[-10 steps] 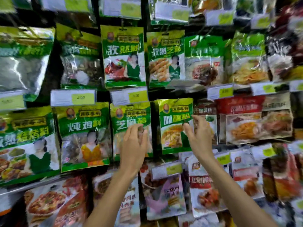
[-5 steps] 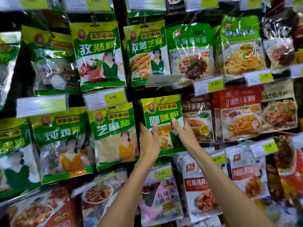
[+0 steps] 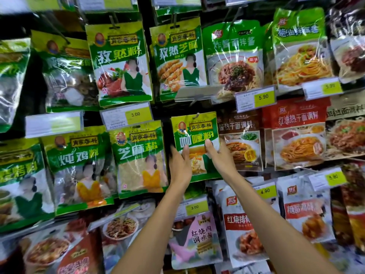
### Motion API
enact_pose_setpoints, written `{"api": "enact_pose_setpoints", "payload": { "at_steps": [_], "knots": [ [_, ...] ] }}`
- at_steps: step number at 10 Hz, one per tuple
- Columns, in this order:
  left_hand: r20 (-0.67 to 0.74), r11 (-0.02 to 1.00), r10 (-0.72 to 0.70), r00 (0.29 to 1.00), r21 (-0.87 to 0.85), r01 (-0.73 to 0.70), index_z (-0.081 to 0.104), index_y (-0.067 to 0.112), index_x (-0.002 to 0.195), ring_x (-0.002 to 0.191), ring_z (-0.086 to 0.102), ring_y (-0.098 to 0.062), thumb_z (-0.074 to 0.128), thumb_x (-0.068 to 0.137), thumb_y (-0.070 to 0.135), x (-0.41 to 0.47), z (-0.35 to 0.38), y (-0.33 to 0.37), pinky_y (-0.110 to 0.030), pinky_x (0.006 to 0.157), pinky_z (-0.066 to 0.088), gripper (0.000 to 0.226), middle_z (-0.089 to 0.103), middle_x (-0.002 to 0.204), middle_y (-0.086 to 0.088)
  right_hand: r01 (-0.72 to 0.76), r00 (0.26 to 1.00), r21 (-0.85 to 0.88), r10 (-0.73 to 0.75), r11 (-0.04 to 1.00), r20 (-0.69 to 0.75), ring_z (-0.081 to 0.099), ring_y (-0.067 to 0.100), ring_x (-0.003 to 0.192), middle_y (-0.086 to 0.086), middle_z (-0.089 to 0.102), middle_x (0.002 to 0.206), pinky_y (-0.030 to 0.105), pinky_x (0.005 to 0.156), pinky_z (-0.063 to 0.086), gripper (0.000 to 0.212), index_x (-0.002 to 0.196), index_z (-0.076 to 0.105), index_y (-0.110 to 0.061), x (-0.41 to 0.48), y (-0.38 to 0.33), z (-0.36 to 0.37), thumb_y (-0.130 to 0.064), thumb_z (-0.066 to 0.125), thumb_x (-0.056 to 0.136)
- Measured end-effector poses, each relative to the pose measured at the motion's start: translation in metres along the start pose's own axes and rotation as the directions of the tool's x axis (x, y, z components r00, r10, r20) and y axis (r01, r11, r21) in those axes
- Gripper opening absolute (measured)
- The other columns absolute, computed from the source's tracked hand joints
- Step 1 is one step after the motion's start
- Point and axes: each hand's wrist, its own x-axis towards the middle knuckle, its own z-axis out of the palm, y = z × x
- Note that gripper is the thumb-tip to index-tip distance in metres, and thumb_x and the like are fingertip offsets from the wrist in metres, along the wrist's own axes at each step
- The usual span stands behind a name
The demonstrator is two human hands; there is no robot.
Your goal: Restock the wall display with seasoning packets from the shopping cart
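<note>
A green and yellow curry seasoning packet (image 3: 195, 131) hangs from a metal hook (image 3: 196, 115) in the middle of the wall display. My left hand (image 3: 180, 167) holds its left edge, thumb on the front. My right hand (image 3: 219, 160) holds its right edge, thumb pressed on the front below the white lettering. The packet's lower half is partly hidden behind both hands. The shopping cart is out of view.
Similar green packets hang left (image 3: 139, 157) and above (image 3: 177, 60). Brown and red noodle-sauce packets (image 3: 241, 139) hang just right. Yellow price tags (image 3: 254, 98) stick out on rails between rows. An angled tag holder (image 3: 194, 92) juts out above the curry packet.
My left hand left the sesame packet and moved right onto the curry packet's left edge. My right hand stayed on its right side. The view shifted to centre the curry packet.
</note>
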Motion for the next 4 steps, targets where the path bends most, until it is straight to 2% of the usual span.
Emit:
{"api": "enact_pose_setpoints", "payload": {
  "at_steps": [2,3,4],
  "knots": [
    [-0.006,0.999,-0.027,1.0,-0.024,0.027,-0.001,0.005,0.151,0.14,0.03,-0.026,0.029,0.099,0.049,-0.006,0.0,0.001,-0.033,0.108,0.03,0.074,0.022,0.157,-0.012,0.01,1.0,-0.028,-0.01,1.0,0.015,0.059,0.014,0.109,-0.004,0.064,0.117,0.033,0.091,0.047,0.039,0.127,0.053,-0.022,-0.003,-0.001,-0.005,-0.046,0.045,0.097],
    [-0.031,1.0,0.005,1.0,-0.011,-0.005,0.003,0.004,0.151,0.137,0.035,-0.028,0.029,0.1,0.046,-0.01,0.0,0.001,-0.034,0.106,0.033,0.071,0.03,0.153,-0.015,0.009,1.0,-0.02,-0.009,1.0,0.004,0.06,0.012,0.099,-0.012,0.062,0.1,0.023,0.079,0.044,0.026,0.115,0.053,-0.025,-0.008,-0.003,-0.009,-0.043,0.049,0.096],
    [-0.077,0.999,0.042,0.996,0.012,-0.041,0.007,0.005,0.151,0.137,0.035,-0.027,0.031,0.102,0.041,-0.022,-0.003,0.004,-0.036,0.107,0.033,0.065,0.032,0.151,-0.015,0.027,0.999,-0.061,-0.03,0.998,-0.042,0.06,0.013,0.097,-0.011,0.062,0.099,0.017,0.073,0.045,0.024,0.114,0.053,-0.023,-0.015,-0.007,-0.013,-0.039,0.053,0.095]
  ]
}}
